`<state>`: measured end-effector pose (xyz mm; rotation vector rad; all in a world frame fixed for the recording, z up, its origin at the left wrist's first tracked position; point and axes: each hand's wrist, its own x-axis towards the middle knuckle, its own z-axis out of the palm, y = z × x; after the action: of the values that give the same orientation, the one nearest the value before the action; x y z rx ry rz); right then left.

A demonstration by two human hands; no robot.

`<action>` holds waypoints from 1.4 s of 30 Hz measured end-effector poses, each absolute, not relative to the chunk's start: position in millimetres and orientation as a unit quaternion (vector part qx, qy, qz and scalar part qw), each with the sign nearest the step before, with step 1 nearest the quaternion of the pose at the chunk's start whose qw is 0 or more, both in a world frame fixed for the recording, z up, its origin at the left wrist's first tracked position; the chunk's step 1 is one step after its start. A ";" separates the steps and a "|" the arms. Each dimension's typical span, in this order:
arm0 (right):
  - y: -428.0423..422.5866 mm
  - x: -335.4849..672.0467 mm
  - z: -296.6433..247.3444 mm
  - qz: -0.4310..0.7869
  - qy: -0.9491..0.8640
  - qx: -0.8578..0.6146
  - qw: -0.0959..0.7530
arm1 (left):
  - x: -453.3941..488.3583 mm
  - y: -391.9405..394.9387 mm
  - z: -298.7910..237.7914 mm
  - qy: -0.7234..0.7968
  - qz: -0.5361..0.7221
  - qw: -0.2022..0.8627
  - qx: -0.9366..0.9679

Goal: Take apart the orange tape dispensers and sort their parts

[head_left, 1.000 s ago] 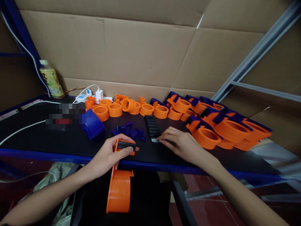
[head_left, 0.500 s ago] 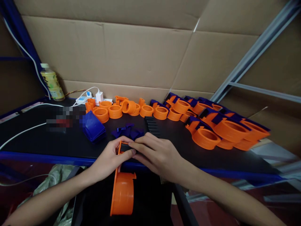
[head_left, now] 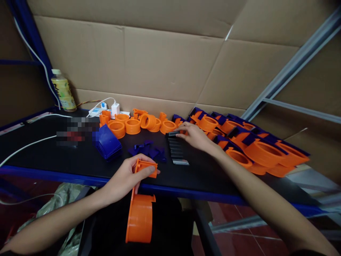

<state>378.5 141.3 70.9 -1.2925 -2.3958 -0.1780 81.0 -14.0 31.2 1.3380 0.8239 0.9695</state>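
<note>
Left hand (head_left: 130, 176) still grips the orange holder (head_left: 140, 218) over the near edge of the desk (head_left: 199, 174), but the black piece is gone so that end looks bare, and the right hand (head_left: 195, 137) is pinching a black strip (head_left: 172, 134) farther back.

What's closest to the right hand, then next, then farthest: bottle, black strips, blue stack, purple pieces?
Head view:
1. Black strips, by the right hand.
2. Purple pieces, left of those.
3. Blue stack, farther left.
4. Bottle, far back left.

Dim, soft light leaves the area below the tabletop (head_left: 202, 174) dark, with stretched, blurry outer edges.
</note>
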 end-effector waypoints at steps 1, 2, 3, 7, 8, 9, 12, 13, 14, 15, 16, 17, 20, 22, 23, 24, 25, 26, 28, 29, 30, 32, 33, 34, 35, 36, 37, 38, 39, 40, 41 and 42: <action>141.7 377.8 67.6 -0.063 -0.859 -0.464 0.206 | 80.8 -14.0 31.4 0.355 0.419 0.604 0.578; 140.7 376.5 65.1 -0.062 -0.859 -0.465 0.206 | 80.6 -13.8 31.5 0.355 0.419 0.605 0.577; 139.3 375.1 63.2 -0.061 -0.857 -0.467 0.207 | 80.3 -13.5 31.4 0.355 0.418 0.605 0.577; 136.9 373.0 62.6 -0.055 -0.851 -0.473 0.224 | 79.0 -12.1 29.7 0.356 0.411 0.605 0.582; 136.2 373.2 64.8 -0.056 -0.849 -0.473 0.231 | 78.8 -12.1 29.2 0.355 0.410 0.605 0.583; 134.2 373.1 68.2 -0.056 -0.846 -0.472 0.242 | 78.7 -12.4 28.7 0.353 0.414 0.607 0.580; 112.7 367.3 84.5 -0.030 -0.843 -0.453 0.289 | 79.5 -15.2 28.0 0.343 0.456 0.616 0.543; 98.6 362.7 91.1 -0.005 -0.846 -0.441 0.298 | 80.2 -16.7 28.3 0.337 0.477 0.620 0.523; 81.3 356.5 97.7 0.030 -0.854 -0.426 0.298 | 80.9 -18.3 28.8 0.330 0.500 0.624 0.502; 61.3 349.2 103.9 0.072 -0.866 -0.408 0.280 | 81.8 -19.9 29.5 0.321 0.523 0.625 0.482; 39.8 340.8 109.3 0.116 -0.879 -0.389 0.252 | 82.6 -21.3 30.4 0.312 0.545 0.624 0.464; 18.0 331.9 113.8 0.162 -0.893 -0.362 0.214 | 83.3 -22.5 31.2 0.302 0.567 0.620 0.450; -35.9 306.1 120.5 0.186 -0.920 -0.325 0.113 | 84.4 -24.0 32.7 0.285 0.611 0.610 0.417; -54.0 294.1 120.8 0.147 -0.925 -0.338 0.095 | 84.1 -23.2 32.2 0.277 0.620 0.616 0.399; -57.3 290.7 120.6 0.131 -0.925 -0.344 0.098 | 83.8 -22.2 31.3 0.271 0.624 0.620 0.390; -57.2 289.2 120.7 0.122 -0.924 -0.346 0.107 | 83.4 -21.0 30.1 0.262 0.630 0.624 0.381; -54.5 289.6 121.4 0.117 -0.924 -0.345 0.119 | 83.0 -19.5 28.5 0.249 0.639 0.625 0.373; -49.5 291.8 123.1 0.110 -0.923 -0.342 0.135 | 82.6 -17.8 26.7 0.233 0.650 0.623 0.368; -34.2 300.9 129.1 0.070 -0.917 -0.351 0.175 | 82.2 -14.2 22.6 0.203 0.663 0.618 0.370; -24.1 307.4 133.3 0.035 -0.909 -0.369 0.192 | 82.2 -12.5 20.5 0.194 0.661 0.617 0.379; -12.3 315.0 137.8 -0.004 -0.897 -0.393 0.204 | 82.5 -10.9 18.5 0.190 0.655 0.618 0.392; 16.6 332.2 146.6 -0.082 -0.866 -0.447 0.208 | 83.4 -8.4 15.0 0.195 0.631 0.622 0.420; 33.6 341.0 150.0 -0.113 -0.851 -0.470 0.206 | 83.9 -7.6 13.6 0.200 0.617 0.626 0.433; 52.0 349.4 152.4 -0.137 -0.838 -0.489 0.201 | 84.4 -7.0 12.6 0.204 0.604 0.629 0.445; 71.4 356.8 153.6 -0.153 -0.828 -0.502 0.198 | 84.7 -6.7 12.1 0.210 0.590 0.632 0.457; 91.2 362.8 153.5 -0.162 -0.820 -0.513 0.198 | 84.8 -6.7 12.0 0.215 0.576 0.635 0.468; 110.8 366.9 152.1 -0.159 -0.817 -0.520 0.195 | 84.8 -6.8 12.3 0.220 0.564 0.637 0.478; 129.6 368.9 149.8 -0.148 -0.819 -0.521 0.191 | 84.6 -6.9 12.9 0.225 0.553 0.639 0.485; 146.9 368.7 146.6 -0.134 -0.825 -0.517 0.186 | 84.4 -7.0 13.8 0.228 0.545 0.640 0.491; 162.4 366.4 143.0 -0.120 -0.832 -0.511 0.180 | 84.0 -7.0 14.7 0.230 0.540 0.640 0.496; 175.8 362.4 139.3 -0.108 -0.839 -0.504 0.176 | 83.7 -6.8 15.5 0.230 0.534 0.642 0.500; 187.0 357.2 135.7 -0.100 -0.845 -0.497 0.173 | 83.4 -6.4 16.1 0.229 0.529 0.644 0.503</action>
<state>357.2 187.0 135.7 -1.4100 -2.3959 -0.2839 83.4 -6.4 16.1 1.1450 0.5215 1.2058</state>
